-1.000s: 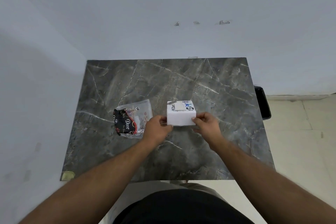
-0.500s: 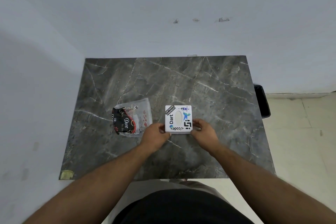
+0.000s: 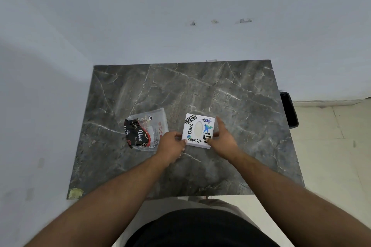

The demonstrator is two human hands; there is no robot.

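Just right of the middle of the frame we see a white sticker-covered box [image 3: 198, 129] lying flat on the dark marble tabletop [image 3: 230, 96], its oval opening facing up. The left hand [image 3: 171, 144] pinches the box's lower left corner between thumb and curled fingers. The right hand [image 3: 222, 138] grasps the lower right corner, thumb on the top face and forefinger stretched up along the right side. Just left of the left hand lies a clear Dove packet [image 3: 144, 129], apart from the box. A black bin [image 3: 289, 110] stands off the table's right edge.
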